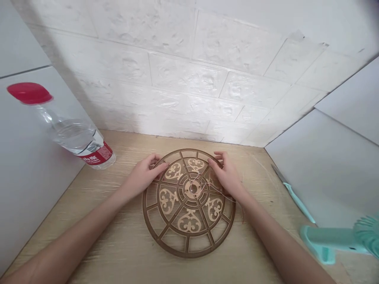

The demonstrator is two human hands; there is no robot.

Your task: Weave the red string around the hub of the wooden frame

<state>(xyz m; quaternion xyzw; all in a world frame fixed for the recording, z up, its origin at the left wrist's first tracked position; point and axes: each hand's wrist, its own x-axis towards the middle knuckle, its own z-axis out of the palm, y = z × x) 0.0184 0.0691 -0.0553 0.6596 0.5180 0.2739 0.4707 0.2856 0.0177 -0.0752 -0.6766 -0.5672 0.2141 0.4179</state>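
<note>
A round brown openwork frame [186, 249], built like a spoked wheel, sits in the middle of the wooden tabletop. Pale scroll-shaped ornaments [189, 223] fill its inner ring, and a light disc [189, 194] with a dark centre marks the hub. Thin wires [229, 196] run from the hub toward the right side. My left hand [151, 170] grips the frame's upper left rim, thumb on top and fingers at the outer side. On the upper right, my right hand [225, 173] holds it likewise, thumb over the rim. Parts of the fingers are hidden under the frame.
A clear bottle [74, 132] with a red cap stands at the back left. Along the right panel lies a knife [299, 202] with a light teal handle, and nearer is a teal handheld fan [331, 236]. A white brick-patterned wall [177, 75] closes the back.
</note>
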